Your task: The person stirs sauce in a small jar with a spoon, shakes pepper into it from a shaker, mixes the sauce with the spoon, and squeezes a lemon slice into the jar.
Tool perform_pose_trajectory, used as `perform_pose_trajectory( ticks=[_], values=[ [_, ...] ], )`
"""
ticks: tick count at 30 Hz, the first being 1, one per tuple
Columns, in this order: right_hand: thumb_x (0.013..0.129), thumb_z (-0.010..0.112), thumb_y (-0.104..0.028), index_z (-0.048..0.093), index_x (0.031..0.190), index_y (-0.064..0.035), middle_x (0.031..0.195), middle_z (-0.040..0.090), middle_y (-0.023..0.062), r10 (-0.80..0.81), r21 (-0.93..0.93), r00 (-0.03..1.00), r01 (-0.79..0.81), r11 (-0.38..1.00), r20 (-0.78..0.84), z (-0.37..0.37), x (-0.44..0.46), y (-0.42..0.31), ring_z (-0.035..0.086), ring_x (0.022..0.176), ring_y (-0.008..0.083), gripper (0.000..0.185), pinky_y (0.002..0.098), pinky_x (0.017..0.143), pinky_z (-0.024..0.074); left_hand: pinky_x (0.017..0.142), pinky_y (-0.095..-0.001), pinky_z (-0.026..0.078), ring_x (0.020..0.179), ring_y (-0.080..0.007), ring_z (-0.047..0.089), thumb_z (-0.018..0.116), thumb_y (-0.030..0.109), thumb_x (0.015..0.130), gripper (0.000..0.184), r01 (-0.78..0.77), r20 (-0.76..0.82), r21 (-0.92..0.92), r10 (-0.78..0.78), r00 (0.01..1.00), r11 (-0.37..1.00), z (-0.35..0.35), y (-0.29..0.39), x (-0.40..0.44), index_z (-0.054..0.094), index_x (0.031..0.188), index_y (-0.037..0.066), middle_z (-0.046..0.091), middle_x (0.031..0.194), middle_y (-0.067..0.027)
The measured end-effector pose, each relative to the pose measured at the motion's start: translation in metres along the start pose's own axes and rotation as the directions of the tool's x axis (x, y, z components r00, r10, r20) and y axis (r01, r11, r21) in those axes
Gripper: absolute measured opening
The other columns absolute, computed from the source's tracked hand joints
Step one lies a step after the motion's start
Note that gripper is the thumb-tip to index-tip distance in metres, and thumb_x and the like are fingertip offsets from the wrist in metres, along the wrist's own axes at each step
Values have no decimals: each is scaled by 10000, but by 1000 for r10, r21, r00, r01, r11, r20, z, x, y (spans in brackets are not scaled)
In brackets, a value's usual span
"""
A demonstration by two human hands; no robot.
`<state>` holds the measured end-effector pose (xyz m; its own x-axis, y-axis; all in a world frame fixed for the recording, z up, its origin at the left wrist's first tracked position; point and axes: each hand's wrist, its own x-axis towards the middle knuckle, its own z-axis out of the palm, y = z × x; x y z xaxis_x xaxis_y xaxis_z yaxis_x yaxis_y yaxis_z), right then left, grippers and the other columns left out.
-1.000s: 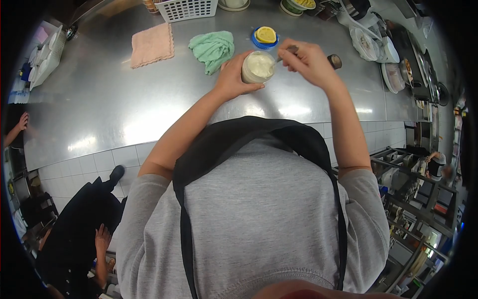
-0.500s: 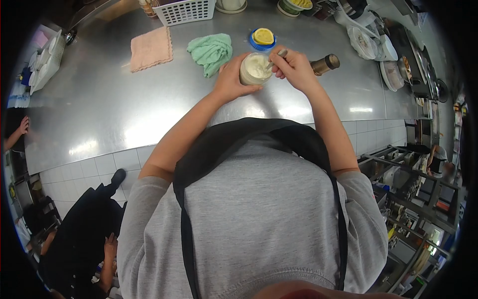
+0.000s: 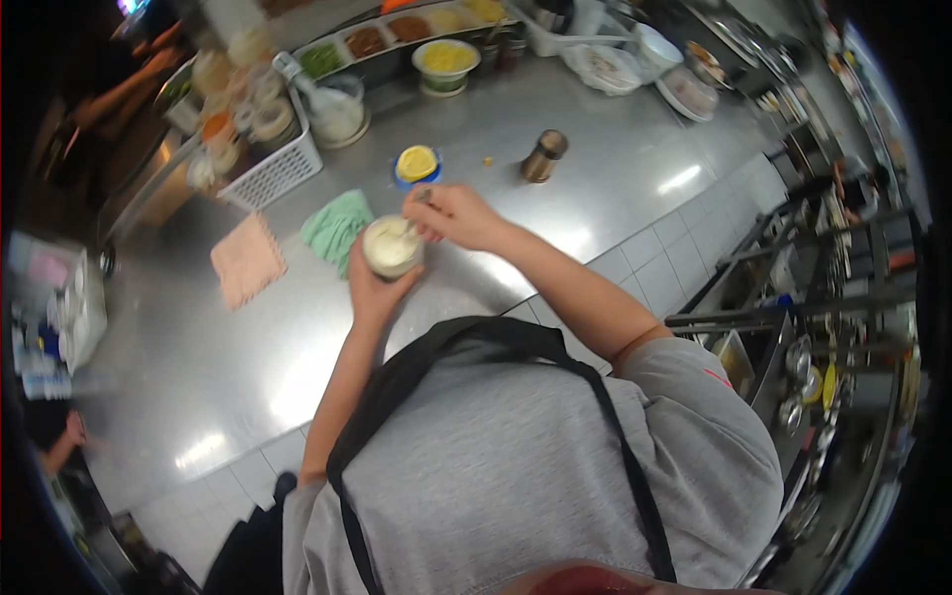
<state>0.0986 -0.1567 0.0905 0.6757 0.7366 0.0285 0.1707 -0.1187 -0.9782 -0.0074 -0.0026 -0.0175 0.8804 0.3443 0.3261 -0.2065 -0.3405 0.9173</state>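
My left hand (image 3: 373, 297) is wrapped round a clear jar (image 3: 380, 270) of thick, pale cream (image 3: 389, 246), holding it above the steel counter. In my right hand (image 3: 458, 215) is the handle of a metal spoon (image 3: 424, 195); its lower end dips into the cream and is hidden. Just beyond the jar, a cut lemon (image 3: 417, 161) rests on a blue lid (image 3: 404, 179). A crumpled green cloth (image 3: 337, 224) lies left of the jar, close to my left hand.
On the steel counter (image 3: 178, 367) are a peach cloth (image 3: 248, 260), a brown shaker (image 3: 545, 157) and a white basket (image 3: 273, 177) of bottles. A white bowl of yellow food (image 3: 446, 59) and ingredient trays (image 3: 387, 35) line the back. Another person's hand (image 3: 76, 428) is at the left edge.
My view has turned and tilted, bringing the ingredient trays at the back into sight. Both hands keep hold of the jar and spoon, with the spoon still in the cream.
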Motion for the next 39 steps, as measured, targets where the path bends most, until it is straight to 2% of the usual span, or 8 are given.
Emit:
perform_pose_trajectory(
  ticks=[2, 4, 9, 11, 17, 30, 32, 39],
  values=[
    [914, 553, -253, 581, 936, -29, 747, 637, 76, -14, -141, 996, 3, 990, -84, 5, 3, -5, 618, 644, 141, 227, 274, 581, 498, 963, -373, 383, 1119, -277, 503, 854, 238, 577, 880, 41, -18, 9, -41, 999, 999, -2, 2, 0, 385, 1279, -11, 502, 1200, -155],
    [904, 529, -249, 583, 926, -44, 773, 637, 116, -392, -394, 914, 323, 860, -105, 9, 10, 2, 630, 684, 261, 212, 339, 630, 499, 974, -374, 371, 1132, -272, 488, 851, 218, 592, 880, 10, 19, 41, -11, 1000, 999, -4, -3, 1, 369, 1290, -16, 485, 1215, -155],
    [885, 501, -251, 570, 887, -52, 790, 619, 150, -336, -629, 942, 273, 728, 20, 12, 6, -7, 600, 760, 361, 211, 425, 672, 469, 1004, -365, 326, 1157, -261, 445, 844, 171, 608, 874, 32, 61, -41, -30, 998, 999, 3, 14, -3, 350, 1303, -21, 454, 1242, -158],
    [890, 498, -239, 558, 875, -43, 806, 614, 157, -133, -532, 991, 125, 837, 23, 10, -2, -14, 598, 778, 362, 206, 439, 675, 459, 1014, -365, 314, 1174, -261, 430, 837, 139, 618, 875, 122, 22, -18, -121, 992, 992, 4, 15, -1, 332, 1313, -25, 439, 1265, -166],
    [873, 513, -246, 562, 851, -22, 764, 608, 179, -357, -410, 918, 263, 873, -172, 12, -10, -24, 592, 761, 376, 230, 457, 666, 453, 1016, -361, 310, 1183, -263, 422, 832, 119, 620, 872, 116, 86, -42, -112, 990, 992, 2, 16, -2, 327, 1317, -24, 432, 1270, -167],
    [878, 522, -278, 567, 861, -36, 773, 619, 167, -311, -420, 937, 221, 880, -161, 3, -16, -21, 595, 738, 363, 246, 450, 647, 452, 982, -369, 348, 1123, -262, 472, 842, 132, 582, 868, 83, 147, 4, -83, 986, 997, 1, 15, -3, 364, 1291, -18, 483, 1214, -155],
    [882, 522, -242, 579, 863, -64, 749, 611, 154, -168, -431, 986, 149, 890, -6, 7, -13, -5, 605, 715, 343, 188, 419, 638, 459, 972, -370, 359, 1109, -264, 484, 848, 153, 575, 873, 63, 136, 18, -64, 989, 998, 3, 13, -1, 371, 1285, -18, 496, 1200, -154],
    [859, 583, -281, 625, 892, -67, 792, 632, 144, -298, -522, 953, 228, 822, -52, -8, 2, -18, 613, 733, 329, 221, 400, 622, 467, 915, -393, 425, 1067, -309, 549, 863, 297, 549, 856, -2, 100, 94, -7, 995, 996, 1, 3, 3, 444, 1227, -16, 558, 1147, -173]
  ],
)
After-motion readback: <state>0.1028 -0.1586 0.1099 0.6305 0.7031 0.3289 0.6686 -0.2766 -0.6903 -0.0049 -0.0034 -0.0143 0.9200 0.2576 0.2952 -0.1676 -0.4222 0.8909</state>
